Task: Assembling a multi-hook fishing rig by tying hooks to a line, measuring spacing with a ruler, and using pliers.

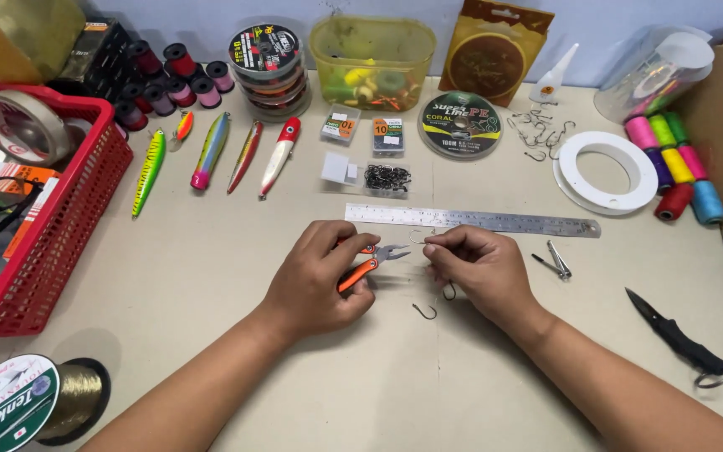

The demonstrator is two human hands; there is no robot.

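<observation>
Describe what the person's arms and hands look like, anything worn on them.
Both forearms are bare to the frame's edge, no sleeves showing. The left hand and right hand wear no gloves, and no watch, bracelet or ring is visible. Fingers are uncovered, with short nails.

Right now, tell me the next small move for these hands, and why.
Probably bring the pliers in the left hand a touch rightward to the right hand. Their tip points at the fingers pinching something small, likely a hook, and a small gap separates them.
</observation>
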